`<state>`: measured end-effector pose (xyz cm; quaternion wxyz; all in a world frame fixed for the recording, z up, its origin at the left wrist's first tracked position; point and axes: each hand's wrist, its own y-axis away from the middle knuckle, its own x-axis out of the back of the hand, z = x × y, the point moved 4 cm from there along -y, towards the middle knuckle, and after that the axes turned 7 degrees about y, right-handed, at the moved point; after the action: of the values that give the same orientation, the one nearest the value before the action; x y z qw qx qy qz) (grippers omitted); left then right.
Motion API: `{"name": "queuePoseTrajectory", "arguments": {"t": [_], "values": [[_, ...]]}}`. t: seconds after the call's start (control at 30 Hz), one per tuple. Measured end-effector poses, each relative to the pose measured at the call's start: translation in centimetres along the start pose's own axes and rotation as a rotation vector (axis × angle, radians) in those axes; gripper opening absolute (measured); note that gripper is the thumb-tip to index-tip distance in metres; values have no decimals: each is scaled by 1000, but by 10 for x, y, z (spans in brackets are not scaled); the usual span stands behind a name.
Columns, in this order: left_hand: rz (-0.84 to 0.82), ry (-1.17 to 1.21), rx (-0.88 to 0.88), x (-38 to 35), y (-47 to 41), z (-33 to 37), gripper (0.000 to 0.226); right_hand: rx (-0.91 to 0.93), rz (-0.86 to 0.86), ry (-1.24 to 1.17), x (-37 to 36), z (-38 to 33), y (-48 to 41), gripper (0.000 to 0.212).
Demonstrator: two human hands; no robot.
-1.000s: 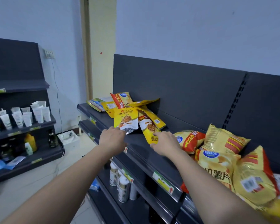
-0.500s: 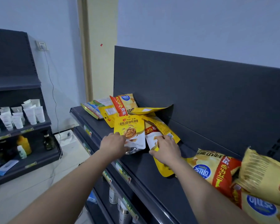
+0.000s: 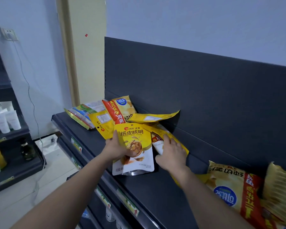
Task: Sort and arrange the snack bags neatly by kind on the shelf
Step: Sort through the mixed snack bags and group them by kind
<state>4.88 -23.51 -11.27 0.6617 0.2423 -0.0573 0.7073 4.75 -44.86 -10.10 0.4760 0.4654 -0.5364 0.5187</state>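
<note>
Well left of the left hand (image 3: 116, 150), a side rack (image 3: 31, 164) carries white tubes (image 3: 7, 119). Beyond both hands a loose heap lies on the shelf (image 3: 147, 195): a striped packet (image 3: 82, 113), a red-banded chip bag (image 3: 120, 109) and a flat yellow pouch (image 3: 153, 116). The left hand grips the walnut pouch (image 3: 136, 146) by its left edge, thumb on the face. Just right, the right hand (image 3: 172, 156) lies with straight fingers on a second yellow pouch (image 3: 157, 144). Right of that hand lies an inverted chip bag (image 3: 233, 187), then a blurred bag (image 3: 279, 187).
</note>
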Motion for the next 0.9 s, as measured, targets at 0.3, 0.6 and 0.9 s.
{"name": "queuePoseTrajectory", "arguments": {"t": [0.3,0.6,0.9], "values": [[-334,172,-159,-9,-37,11,62,-219,112,-8,32,6,-20,18],[-220,-493,-441,-18,-55,33,75,-463,299,-191,53,17,1,21],[-51,-662,-315,-4,-75,29,90,-416,220,-220,33,-11,12,85]]}}
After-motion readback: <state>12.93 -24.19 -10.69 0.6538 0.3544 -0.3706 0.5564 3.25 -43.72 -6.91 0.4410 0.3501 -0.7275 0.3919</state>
